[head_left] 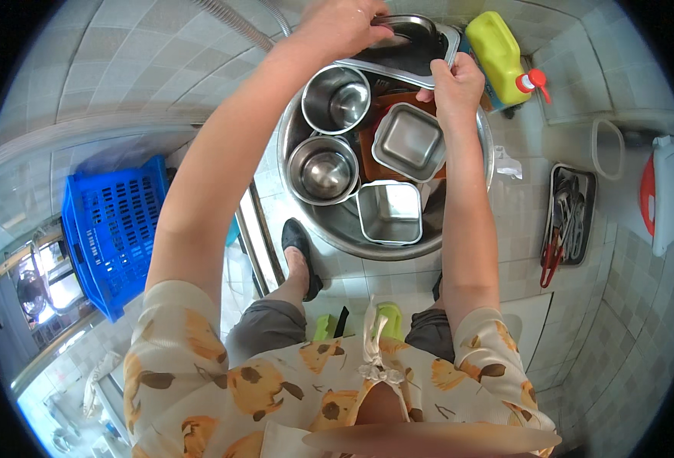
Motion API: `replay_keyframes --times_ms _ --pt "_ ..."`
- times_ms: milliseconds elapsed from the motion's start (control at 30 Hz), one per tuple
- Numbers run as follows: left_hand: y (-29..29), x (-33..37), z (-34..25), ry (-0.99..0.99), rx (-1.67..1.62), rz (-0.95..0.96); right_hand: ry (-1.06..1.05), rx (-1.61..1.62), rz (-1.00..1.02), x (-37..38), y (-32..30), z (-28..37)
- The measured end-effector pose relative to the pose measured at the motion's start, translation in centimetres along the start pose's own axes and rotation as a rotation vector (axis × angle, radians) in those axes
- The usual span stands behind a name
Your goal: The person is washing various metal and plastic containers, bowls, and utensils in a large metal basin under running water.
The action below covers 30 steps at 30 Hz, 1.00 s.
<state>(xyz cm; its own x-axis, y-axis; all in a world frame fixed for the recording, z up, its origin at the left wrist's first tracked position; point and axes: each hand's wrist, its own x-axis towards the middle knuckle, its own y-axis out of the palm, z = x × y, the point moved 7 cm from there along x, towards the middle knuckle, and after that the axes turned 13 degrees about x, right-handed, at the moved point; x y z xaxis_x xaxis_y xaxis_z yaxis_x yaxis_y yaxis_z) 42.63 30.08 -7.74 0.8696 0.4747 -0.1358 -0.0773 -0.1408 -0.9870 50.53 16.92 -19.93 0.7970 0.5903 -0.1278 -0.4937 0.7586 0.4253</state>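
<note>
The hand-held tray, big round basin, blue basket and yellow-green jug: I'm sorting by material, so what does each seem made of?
Tray: probably stainless steel, smooth; its rim shines silver.
Basin: likely similar metal, duller, with soft grey reflections; aluminium is possible.
Basket: apparently moulded plastic, given its even blue colour and slotted walls.
Jug: likely plastic, semi-gloss, judging by its rounded, evenly coloured body.

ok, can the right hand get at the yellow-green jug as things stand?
Probably only after letting go: the right hand grips the rectangular metal tray. Reach itself seems fine; the yellow-green jug is close on its right, largely uncovered.
</note>
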Motion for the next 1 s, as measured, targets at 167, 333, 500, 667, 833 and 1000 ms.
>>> replay_keyframes --times_ms 167,333,500,667,833,1000 --pt "-0.1 0.0 -2.2 0.091 0.21 -0.061 0.058 0.227 0.052 0.1 -0.9 -2.0" --pt "3.1 0.3 -2.9 0.281 0.31 -0.229 0.067 0.247 0.053 -0.4 -0.5 -2.1" --pt "4.2 -0.1 -2.4 0.199 0.11 -0.213 0.056 0.268 0.016 -0.4 -1.5 -1.3" --pt "3.5 -0.6 -3.3 0.217 0.107 -0.355 0.018 0.236 -0.015 -0.7 -2.3 -0.3" --pt "3.9 0.5 -5.2 0.29 0.236 -0.158 0.012 0.168 0.036 -1.3 -2.0 0.2" --pt "4.2 -0.8 -5.8 0.299 0.269 -0.264 0.029 0.079 0.005 -1.8 -1.6 1.3"
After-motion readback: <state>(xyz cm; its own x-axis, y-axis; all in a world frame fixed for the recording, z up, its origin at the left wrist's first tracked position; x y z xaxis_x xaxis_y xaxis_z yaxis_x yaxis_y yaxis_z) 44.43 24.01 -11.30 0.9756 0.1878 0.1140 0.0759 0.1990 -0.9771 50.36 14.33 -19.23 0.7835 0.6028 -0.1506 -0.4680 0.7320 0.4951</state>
